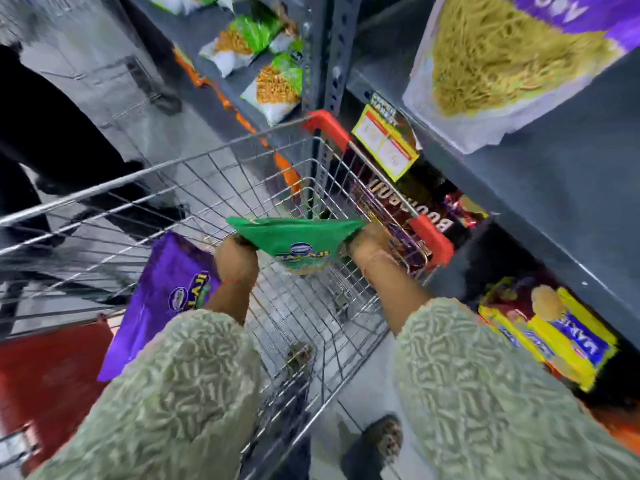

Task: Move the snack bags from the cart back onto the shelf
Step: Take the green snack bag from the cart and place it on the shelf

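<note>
Green bag [298, 242] held up over the cart [194, 188], above the wire basket and clear of its floor. Left hand [235, 259] clamped on the bag's left corner, right hand [369, 242] clamped on its right corner, top edge stretched flat between the two. Fuzzy pale-green sleeves [485, 393] on both forearms. Purple bag [162, 299] inside the cart, leaning tilted against the left wire wall, just beside the left wrist. Red corner guards on the cart's near-shelf rim, touching or nearly touching the shelf [554, 188] on the right; contact hard to tell through the blur. Large noodle-print bag [502, 60] lying on the upper shelf board, purple band at its top. Yellow price tag [386, 145] hanging on the shelf edge below it. Brown packets on the level under that, yellow packs [554, 334] lower still. Green-and-white bags [273, 81] on the farther rack beyond the upright post. Dark-clothed legs of another person [52, 143] at far left, well apart from the cart.
</note>
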Demonstrator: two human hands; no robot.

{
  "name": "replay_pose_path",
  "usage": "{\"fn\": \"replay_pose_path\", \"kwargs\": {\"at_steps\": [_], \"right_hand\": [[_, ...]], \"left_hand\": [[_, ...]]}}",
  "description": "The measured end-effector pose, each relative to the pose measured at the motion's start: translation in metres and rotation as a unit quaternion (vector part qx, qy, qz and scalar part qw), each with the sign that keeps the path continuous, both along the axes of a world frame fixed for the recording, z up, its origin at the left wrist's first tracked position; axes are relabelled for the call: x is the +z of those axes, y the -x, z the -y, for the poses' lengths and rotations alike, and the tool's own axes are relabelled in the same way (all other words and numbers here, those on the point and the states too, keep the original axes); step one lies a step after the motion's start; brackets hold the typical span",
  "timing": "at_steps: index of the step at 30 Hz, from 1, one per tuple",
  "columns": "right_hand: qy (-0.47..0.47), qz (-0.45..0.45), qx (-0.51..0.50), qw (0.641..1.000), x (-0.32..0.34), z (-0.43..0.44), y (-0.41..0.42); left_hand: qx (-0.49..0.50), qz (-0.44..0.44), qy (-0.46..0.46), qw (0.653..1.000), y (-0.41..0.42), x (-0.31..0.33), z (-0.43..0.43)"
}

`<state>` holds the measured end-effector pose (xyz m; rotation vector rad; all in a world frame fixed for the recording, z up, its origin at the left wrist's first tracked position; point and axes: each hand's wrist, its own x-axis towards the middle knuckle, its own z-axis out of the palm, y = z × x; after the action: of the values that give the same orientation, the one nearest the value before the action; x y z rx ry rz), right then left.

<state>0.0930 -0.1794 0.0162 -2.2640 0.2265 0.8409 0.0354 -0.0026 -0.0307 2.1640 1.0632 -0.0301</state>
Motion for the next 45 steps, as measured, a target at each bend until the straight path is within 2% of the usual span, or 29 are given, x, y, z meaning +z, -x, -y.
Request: {"fn": "replay_pose_path", "kwargs": {"at_steps": [2, 4, 6, 10, 14, 16, 20, 23, 28, 33, 37, 41, 45], "right_hand": [[-0.061, 0.052, -0.066, 0.995, 0.012, 0.003, 0.004], [-0.122, 0.103, -0.086, 0.983, 0.026, 0.016, 0.011], [-0.201, 0.136, -0.111, 0.964, 0.049, 0.034, 0.023], [-0.408, 0.211, -0.219, 0.861, 0.114, 0.070, 0.053], [-0.502, 0.322, -0.341, 0.727, 0.164, 0.120, 0.067], [-0.526, 0.361, -0.389, 0.665, 0.186, 0.160, 0.074], [-0.552, 0.414, -0.433, 0.580, 0.217, 0.253, 0.099], [-0.535, 0.463, -0.468, 0.530, 0.224, 0.329, 0.118], [-0.510, 0.523, -0.493, 0.474, 0.220, 0.437, 0.151], [-0.482, 0.543, -0.531, 0.438, 0.212, 0.506, 0.177], [-0.447, 0.536, -0.560, 0.446, 0.200, 0.537, 0.187], [-0.452, 0.531, -0.563, 0.444, 0.189, 0.548, 0.191], [-0.439, 0.530, -0.564, 0.457, 0.188, 0.546, 0.193]], "left_hand": [[0.053, 0.094, 0.059, 0.992, 0.005, 0.013, 0.000], [0.081, 0.213, 0.166, 0.959, 0.013, 0.035, 0.003], [0.074, 0.294, 0.225, 0.926, 0.023, 0.072, 0.014], [0.052, 0.464, 0.289, 0.836, 0.028, 0.156, 0.058], [-0.017, 0.552, 0.368, 0.748, 0.012, 0.221, 0.127], [-0.060, 0.551, 0.407, 0.726, 0.002, 0.242, 0.174], [-0.124, 0.519, 0.482, 0.695, -0.012, 0.263, 0.277], [-0.168, 0.465, 0.536, 0.684, -0.013, 0.269, 0.364], [-0.209, 0.354, 0.643, 0.646, 0.003, 0.266, 0.491], [-0.237, 0.273, 0.696, 0.620, 0.021, 0.253, 0.566], [-0.247, 0.234, 0.716, 0.609, 0.030, 0.239, 0.593], [-0.249, 0.225, 0.720, 0.608, 0.035, 0.233, 0.600], [-0.251, 0.229, 0.724, 0.601, 0.039, 0.234, 0.598]]}}
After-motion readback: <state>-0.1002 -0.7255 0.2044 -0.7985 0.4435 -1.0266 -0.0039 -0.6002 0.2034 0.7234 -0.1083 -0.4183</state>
